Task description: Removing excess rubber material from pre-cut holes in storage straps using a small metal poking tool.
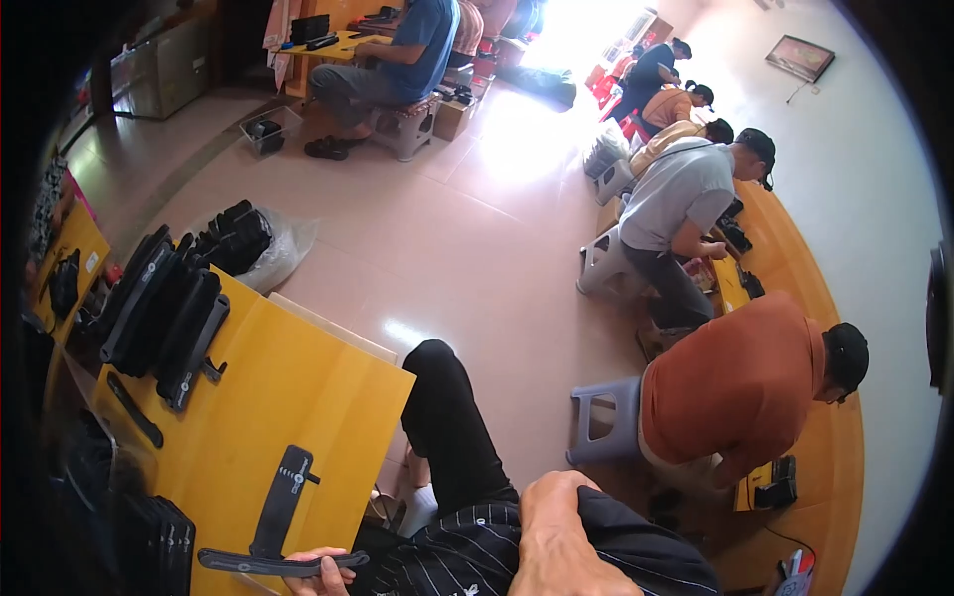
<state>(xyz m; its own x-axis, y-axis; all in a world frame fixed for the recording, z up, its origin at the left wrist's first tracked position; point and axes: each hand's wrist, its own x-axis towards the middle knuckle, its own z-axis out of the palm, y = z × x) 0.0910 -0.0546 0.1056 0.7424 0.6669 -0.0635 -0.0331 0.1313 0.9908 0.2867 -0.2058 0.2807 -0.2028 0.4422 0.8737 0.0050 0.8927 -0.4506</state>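
Observation:
My left hand (323,574) is at the lower edge, closed with thumb and fingers around one end of a flat black strap (243,565) with rounded ends. The strap lies crosswise over the near corner of the yellow table (328,397). A wider black strap (282,492) with light printing and a small side tab lies on the table, its lower end against the held strap. My right hand (561,497) rests on my dark-clad thigh, apart from the table. Its fingers are turned away and hidden.
Stacks of black straps (164,313) stand at the table's far left, near a loose black strip (134,409). More black pieces (164,541) lie at lower left. Beyond the table sits a plastic bag (283,248) of black items. Several people sit at benches; a grey stool (601,422) stands right.

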